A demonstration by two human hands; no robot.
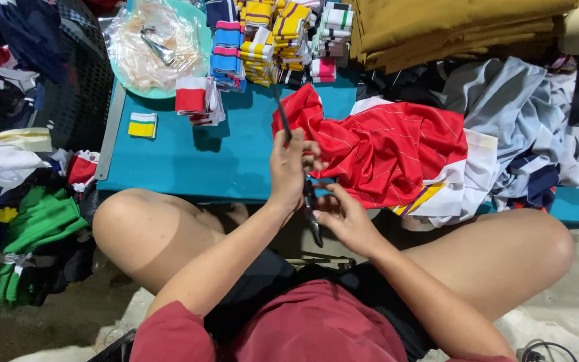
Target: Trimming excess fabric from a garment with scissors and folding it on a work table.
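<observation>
The left hand (288, 164) is raised above the near edge of the teal table (189, 164), its fingers curled and pinched on a thin dark strip (280, 107) that runs up and away toward the stacked cloth. Just below it the right hand (344, 216) closes its fingers around the handle end of a pair of dark scissors (311, 213), whose length hangs down between the two hands, over the gap between the knees. The red striped garment (387, 147) lies crumpled on the table, touching the left hand's fingertips. At the far left corner of the table, a pale green round basin (199, 30) holds a crinkled clear plastic bag (152, 47) with something metallic in it. Beside the basin stand stacks of folded striped rib pieces (269, 37).
</observation>
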